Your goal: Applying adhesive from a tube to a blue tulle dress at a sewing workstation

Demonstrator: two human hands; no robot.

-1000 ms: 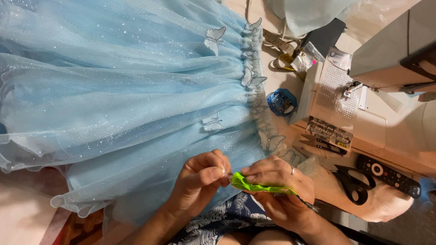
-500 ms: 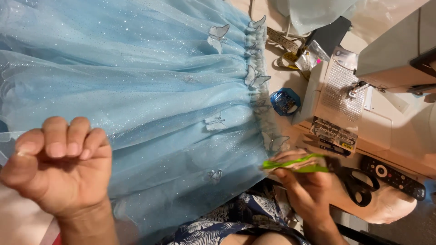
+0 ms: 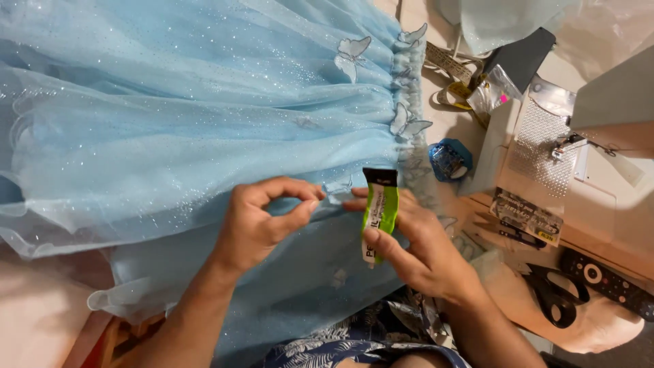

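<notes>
A light blue glittery tulle skirt (image 3: 170,123) with small butterfly decorations lies spread across the table. My left hand (image 3: 262,221) pinches the tulle at a small butterfly (image 3: 337,191) with thumb and forefinger. My right hand (image 3: 422,249) holds a green glue tube (image 3: 379,212) with a black cap, upright, just right of that butterfly. Its forefinger also touches the fabric beside my left fingertips.
A white sewing machine (image 3: 579,143) stands at the right. Black scissors (image 3: 555,293) and a black remote (image 3: 606,283) lie near the table's right edge. A blue tape roll (image 3: 448,160) and a measuring tape (image 3: 453,75) sit by the skirt's waistband.
My left hand came back from the lower left and now pinches the fabric. My right hand moved left with the glue tube, turning it upright beside the butterfly.
</notes>
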